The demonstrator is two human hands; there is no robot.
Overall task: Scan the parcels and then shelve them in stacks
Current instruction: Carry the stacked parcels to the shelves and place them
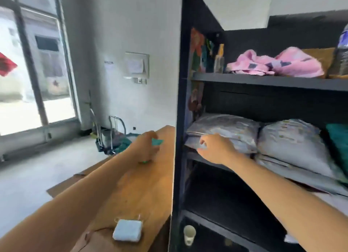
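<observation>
Both hands out, one at the table and one at the shelf; the whole view is motion-blurred.

The left hand (148,144) curls round a small teal object (158,142), mostly hidden by the fingers, above the long wooden table (143,187). The right hand (216,149), with its fingers bent, touches the front edge of a soft grey plastic pillow-shaped parcel (226,130) on the middle board of the black shelving unit (263,81). The blur hides whether it pinches the wrap. The parcel lies flat, with its long axis running along the shelf and its left end near the upright.
</observation>
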